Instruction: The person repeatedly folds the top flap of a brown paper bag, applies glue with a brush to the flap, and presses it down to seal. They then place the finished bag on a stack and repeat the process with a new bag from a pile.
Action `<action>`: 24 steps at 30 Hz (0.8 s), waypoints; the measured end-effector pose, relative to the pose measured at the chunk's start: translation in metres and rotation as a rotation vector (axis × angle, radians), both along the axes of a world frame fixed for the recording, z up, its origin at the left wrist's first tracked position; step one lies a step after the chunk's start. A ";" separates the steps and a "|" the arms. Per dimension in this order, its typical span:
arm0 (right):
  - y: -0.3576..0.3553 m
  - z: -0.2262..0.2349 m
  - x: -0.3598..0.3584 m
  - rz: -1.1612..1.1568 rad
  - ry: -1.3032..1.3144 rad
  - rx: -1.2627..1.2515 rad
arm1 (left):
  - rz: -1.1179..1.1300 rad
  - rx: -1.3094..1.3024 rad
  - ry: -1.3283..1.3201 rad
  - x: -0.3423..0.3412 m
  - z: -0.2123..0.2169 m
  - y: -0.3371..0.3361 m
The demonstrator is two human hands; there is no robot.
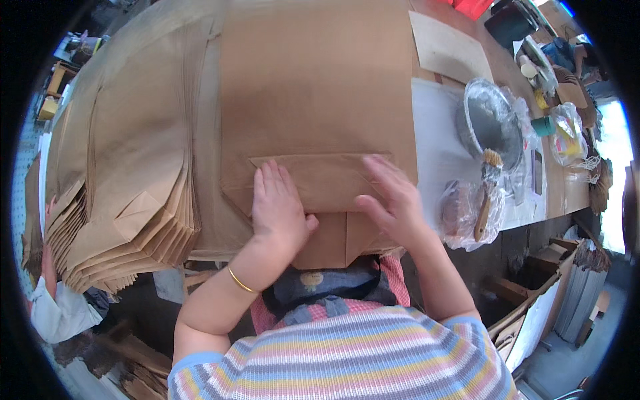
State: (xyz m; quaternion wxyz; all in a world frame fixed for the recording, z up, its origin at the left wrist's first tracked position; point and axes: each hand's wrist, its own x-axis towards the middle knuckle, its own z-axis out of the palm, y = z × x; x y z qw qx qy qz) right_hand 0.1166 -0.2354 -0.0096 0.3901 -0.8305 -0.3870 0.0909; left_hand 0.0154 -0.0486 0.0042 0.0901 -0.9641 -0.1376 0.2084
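Note:
A large brown paper bag [317, 80] lies flat on the table in front of me, its bottom end toward my body. A folded strip [327, 180] runs across that end, and a flap [323, 243] hangs toward my lap. My left hand [277, 203] lies on the left part of the strip, fingers stretched out and pointing away from me. Over the strip's right end is my right hand [399, 203], slightly blurred, with thumb and fingers apart. Whether it touches the paper I cannot tell. Neither hand holds anything.
Stacks of folded brown paper bags [137, 220] cover the table's left side. To the right stand a metal basin [490, 127], a brush [487, 200] on a plastic-wrapped bundle [460, 210], and a dark phone [537, 172]. Another person's sleeve [63, 313] shows at far left.

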 end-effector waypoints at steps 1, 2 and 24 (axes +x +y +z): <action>-0.002 0.008 0.003 -0.076 -0.151 0.118 | -0.121 0.021 -0.163 -0.006 -0.005 -0.003; -0.002 0.016 0.001 -0.142 -0.122 0.138 | -0.308 -0.015 -0.536 -0.011 -0.037 0.002; 0.036 0.010 -0.031 0.304 -0.065 0.073 | -0.096 0.151 -0.613 -0.210 0.119 0.259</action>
